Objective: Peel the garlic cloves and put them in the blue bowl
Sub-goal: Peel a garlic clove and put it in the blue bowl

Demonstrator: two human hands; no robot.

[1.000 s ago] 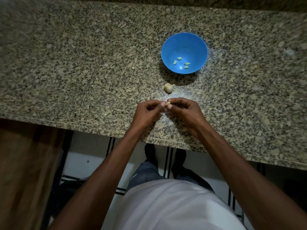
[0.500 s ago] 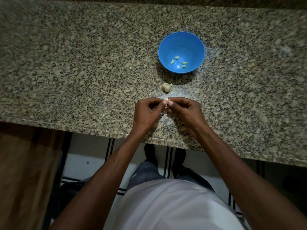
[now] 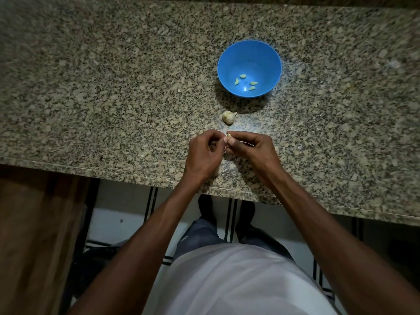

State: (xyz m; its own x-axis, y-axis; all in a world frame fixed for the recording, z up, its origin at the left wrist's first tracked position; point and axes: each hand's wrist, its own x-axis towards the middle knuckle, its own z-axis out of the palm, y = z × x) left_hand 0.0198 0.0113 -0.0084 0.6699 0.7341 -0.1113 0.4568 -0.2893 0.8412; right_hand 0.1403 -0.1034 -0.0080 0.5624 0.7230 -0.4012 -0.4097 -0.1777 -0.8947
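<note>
A blue bowl [image 3: 228, 64] stands on the granite counter and holds several peeled garlic cloves [image 3: 242, 76]. A partly broken garlic bulb [image 3: 228, 116] lies just in front of the bowl. Below it my left hand [image 3: 205, 152] and my right hand [image 3: 254, 151] meet fingertip to fingertip over the counter. Both pinch one small garlic clove [image 3: 229, 135], whose pale tip shows between the thumbs; the rest of it is hidden by my fingers.
The speckled granite counter [image 3: 113, 87] runs across the view, its front edge [image 3: 136, 173] just under my wrists. A few thin scraps of garlic skin [image 3: 300, 147] lie right of my hands. A wooden panel [image 3: 34, 235] stands at the lower left.
Both hands stay together on the clove, with only small finger shifts. The view has drifted slightly.
</note>
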